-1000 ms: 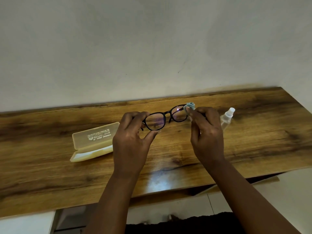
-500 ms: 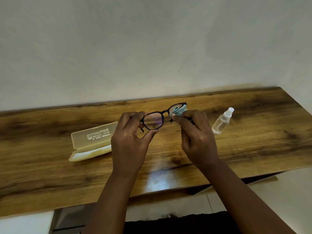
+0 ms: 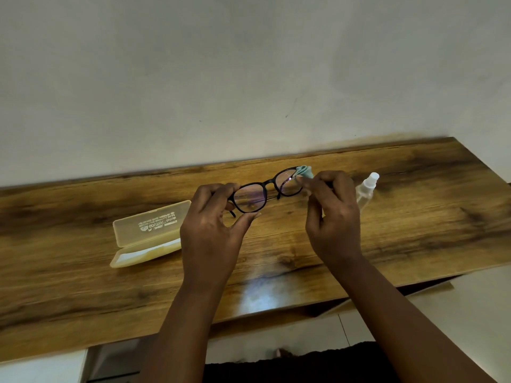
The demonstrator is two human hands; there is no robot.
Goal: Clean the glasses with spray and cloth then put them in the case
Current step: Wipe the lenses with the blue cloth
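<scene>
Teal cloth [image 3: 305,171] (bunched) rubs black-rimmed glasses' [image 3: 265,192] rounded lens.

- Pale yellow translucent plastic glasses case [image 3: 149,233], left on the table, lid open: white print and a small logo stand on the inside of the raised lid.
- The print appears upside down and mirrored; its letters are too small and blurred to read.
- No other text is visible.

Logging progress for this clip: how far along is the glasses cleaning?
Done: the yellow plastic case lies open on the wooden table, and the clear spray bottle is set down. In hand: the left hand holds the black-framed glasses while the right hand rubs a lens with the pale blue cloth. Left: casing the glasses.
</scene>
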